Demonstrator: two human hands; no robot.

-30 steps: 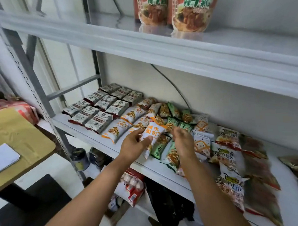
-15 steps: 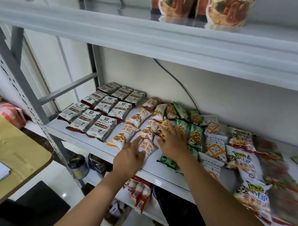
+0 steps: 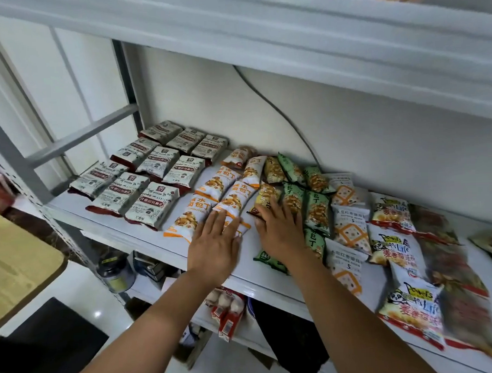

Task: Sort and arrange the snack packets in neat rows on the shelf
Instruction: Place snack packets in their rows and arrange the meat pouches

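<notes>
On the white shelf (image 3: 145, 235) lie rows of snack packets. Grey-and-red packets (image 3: 152, 204) fill the left end in neat rows. Beside them run orange-and-white packets (image 3: 216, 184). My left hand (image 3: 213, 247) lies flat with straight fingers on the nearest orange-and-white packet (image 3: 242, 228). My right hand (image 3: 280, 230) presses flat on a yellow packet (image 3: 266, 195) and the green packets (image 3: 316, 211) next to it. One green packet (image 3: 266, 258) pokes out under my right wrist.
White-and-orange patterned packets (image 3: 351, 229), larger yellow-lettered bags (image 3: 397, 250) and dark packets (image 3: 445, 262) crowd the shelf's right part. An upper shelf (image 3: 289, 40) overhangs. A cable (image 3: 278, 111) runs down the back wall. A wooden table (image 3: 17, 269) stands at left; a jar (image 3: 116, 273) sits below.
My left hand laid down the orange-and-white packet it held and now rests flat on it. My right hand moved onto the yellow and green packets. The camera moved closer.
</notes>
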